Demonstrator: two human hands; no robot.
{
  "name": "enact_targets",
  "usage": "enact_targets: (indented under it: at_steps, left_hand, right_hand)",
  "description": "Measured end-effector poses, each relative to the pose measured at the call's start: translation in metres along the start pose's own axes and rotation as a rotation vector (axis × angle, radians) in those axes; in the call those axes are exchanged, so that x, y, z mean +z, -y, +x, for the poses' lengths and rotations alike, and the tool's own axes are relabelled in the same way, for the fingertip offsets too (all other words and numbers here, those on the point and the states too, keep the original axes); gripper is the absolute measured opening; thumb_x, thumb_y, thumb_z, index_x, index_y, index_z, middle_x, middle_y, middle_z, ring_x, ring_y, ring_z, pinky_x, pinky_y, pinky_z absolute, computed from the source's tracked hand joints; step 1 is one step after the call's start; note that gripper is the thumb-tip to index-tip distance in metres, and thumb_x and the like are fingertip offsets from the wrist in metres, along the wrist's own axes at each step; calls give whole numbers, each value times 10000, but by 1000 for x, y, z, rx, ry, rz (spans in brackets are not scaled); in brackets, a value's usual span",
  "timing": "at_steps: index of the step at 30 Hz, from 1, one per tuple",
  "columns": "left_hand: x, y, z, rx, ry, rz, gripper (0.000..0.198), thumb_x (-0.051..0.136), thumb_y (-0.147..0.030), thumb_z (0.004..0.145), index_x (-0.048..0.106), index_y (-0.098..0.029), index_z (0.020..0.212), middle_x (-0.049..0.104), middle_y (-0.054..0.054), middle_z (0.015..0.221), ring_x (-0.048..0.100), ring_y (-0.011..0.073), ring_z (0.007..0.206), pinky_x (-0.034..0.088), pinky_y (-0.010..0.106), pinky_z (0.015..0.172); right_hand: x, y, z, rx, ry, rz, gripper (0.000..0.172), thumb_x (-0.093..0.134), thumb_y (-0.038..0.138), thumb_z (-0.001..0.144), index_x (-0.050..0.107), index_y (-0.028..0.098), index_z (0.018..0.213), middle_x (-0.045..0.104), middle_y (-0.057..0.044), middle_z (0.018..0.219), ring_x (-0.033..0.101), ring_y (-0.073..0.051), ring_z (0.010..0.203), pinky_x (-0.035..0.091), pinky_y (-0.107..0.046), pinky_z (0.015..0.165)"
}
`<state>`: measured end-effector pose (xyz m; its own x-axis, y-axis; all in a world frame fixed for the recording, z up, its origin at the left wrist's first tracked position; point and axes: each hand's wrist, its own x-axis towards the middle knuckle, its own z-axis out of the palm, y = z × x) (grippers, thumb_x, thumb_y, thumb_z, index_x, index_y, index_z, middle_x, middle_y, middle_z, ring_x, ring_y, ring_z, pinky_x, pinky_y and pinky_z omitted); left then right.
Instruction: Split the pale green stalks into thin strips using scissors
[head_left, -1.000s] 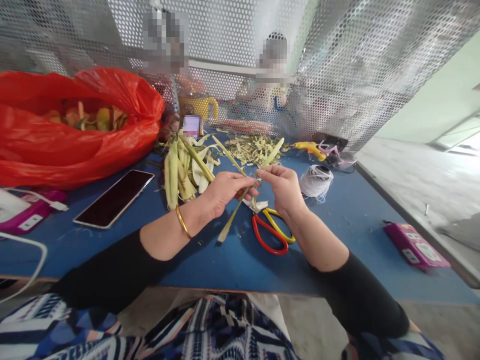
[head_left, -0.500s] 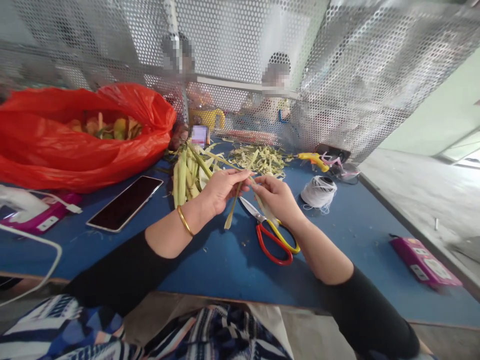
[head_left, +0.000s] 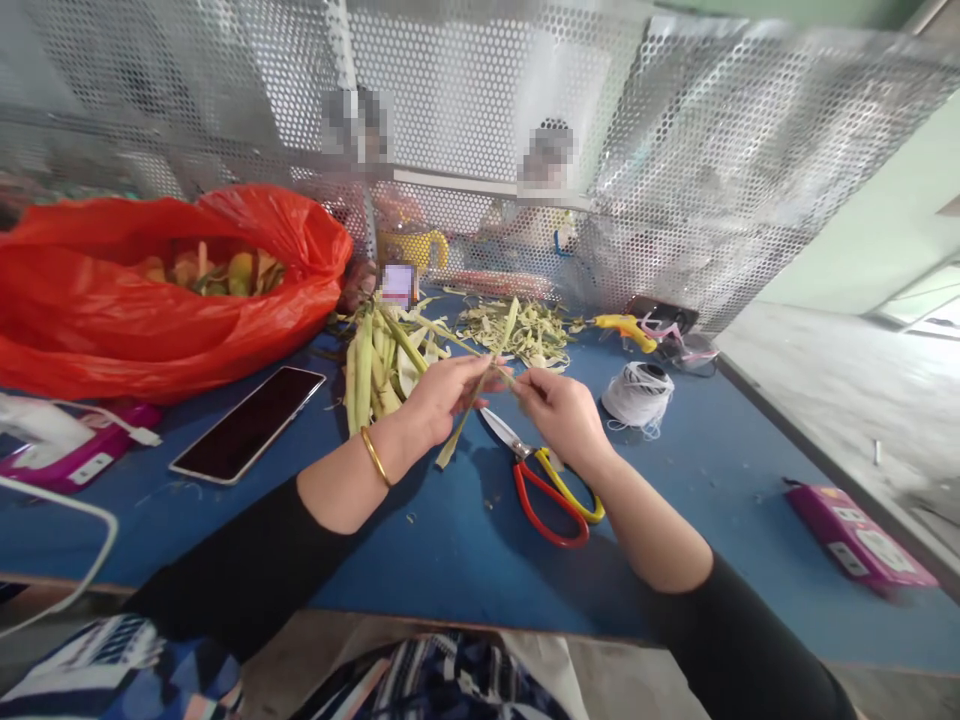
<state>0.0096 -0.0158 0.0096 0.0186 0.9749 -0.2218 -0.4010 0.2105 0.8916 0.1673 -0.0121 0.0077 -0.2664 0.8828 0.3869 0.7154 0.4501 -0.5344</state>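
Pale green strips of husk (head_left: 455, 437) cross between my two hands, above the blue table. My left hand (head_left: 448, 395), with a gold bangle at the wrist, pinches them where they cross. One strip end hangs down below these fingers and another points up and away. My right hand (head_left: 559, 408) is closed on a strip just to the right, its fingertips a short way from the left ones. Beneath the right hand lie scissors (head_left: 519, 446) with one red and one yellow handle. Left of my hands is a bundle of long green husks (head_left: 365, 370).
Behind my hands lies a heap of shredded strips (head_left: 517, 330). A spool of white string (head_left: 637, 397), a yellow glue gun (head_left: 626, 328) and a purple box (head_left: 855, 535) are to the right. A phone (head_left: 251, 425) and a red bag (head_left: 172, 340) are left. A perforated screen (head_left: 465, 90) stands behind.
My right hand has drawn its strip slightly out to the right, and the strip no longer trails below that hand. The hanging strip end has swung left. The whole view has shifted a little.
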Motion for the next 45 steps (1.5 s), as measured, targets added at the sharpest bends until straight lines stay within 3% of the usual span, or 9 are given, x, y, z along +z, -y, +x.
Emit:
enact_targets:
  at_steps: [3, 5, 8, 12, 24, 31, 37, 40, 45]
  left_hand:
    - [0, -5, -2, -39, 24, -118, 159, 581, -109, 787, 734, -154, 794, 747, 64, 793, 691, 129, 699, 508, 204, 614]
    - [1, -5, -2, -25, 41, -170, 226, 521, -54, 759, 725, -151, 775, 752, 67, 796, 696, 133, 724, 523, 217, 664]
    - [3, -2, -1, -21, 78, -179, 254, 494, -41, 743, 723, -149, 761, 749, 64, 767, 697, 142, 738, 516, 220, 652]
    - [9, 5, -4, 16, 79, -153, 122, 607, -91, 767, 719, -138, 764, 745, 64, 769, 695, 141, 752, 506, 216, 681]
    - [8, 9, -4, 99, -2, -112, 80, 680, -65, 671, 694, -143, 683, 731, 46, 703, 703, 172, 812, 507, 289, 843]
    - [7, 11, -3, 91, -17, -112, 71, 684, -69, 668, 696, -139, 676, 730, 48, 701, 700, 166, 787, 508, 280, 819]
    - [4, 4, -2, 70, -14, -73, 102, 689, -93, 710, 746, -157, 766, 742, 43, 752, 683, 139, 739, 513, 261, 763]
    - [5, 7, -4, 80, -2, -54, 113, 726, -123, 699, 765, -176, 791, 751, 40, 824, 667, 135, 774, 498, 244, 729]
    - [8, 10, -6, 77, -22, -14, 141, 694, -98, 734, 774, -160, 833, 745, 40, 819, 631, 100, 706, 473, 204, 646]
  right_hand:
    - [0, 2, -4, -118, -243, -160, 194, 519, 313, 906, 681, 220, 854, 678, -60, 856, 582, -195, 774, 379, -312, 732]
    - [2, 7, -8, -209, -283, -244, 250, 507, 339, 932, 694, 215, 821, 683, -72, 838, 599, -203, 800, 371, -327, 780]
    - [10, 14, -14, -171, -111, -284, 262, 539, 370, 924, 703, 212, 793, 659, -43, 703, 582, -175, 669, 353, -297, 675]
    - [21, 21, -19, 21, 73, -275, 153, 592, 332, 877, 703, 231, 852, 703, -43, 779, 589, -175, 645, 297, -275, 567]
    - [12, 26, -16, -12, 93, -120, 186, 468, 184, 733, 417, 226, 559, 515, 13, 546, 441, -139, 530, 279, -250, 526]
    - [4, 28, -17, -52, 161, -88, 181, 478, 173, 724, 434, 218, 554, 475, 28, 520, 400, -122, 507, 260, -251, 520]
    - [3, 14, -8, 51, -214, 108, 208, 569, 408, 821, 618, 206, 798, 643, -42, 801, 585, -172, 738, 405, -276, 648]
    - [11, 3, -1, 75, -126, 351, 265, 622, 440, 773, 639, 195, 871, 679, -58, 891, 620, -194, 833, 449, -310, 737]
    - [18, -1, 2, 185, 37, 659, 333, 686, 505, 693, 581, 193, 642, 581, 22, 572, 526, -131, 560, 433, -281, 593]
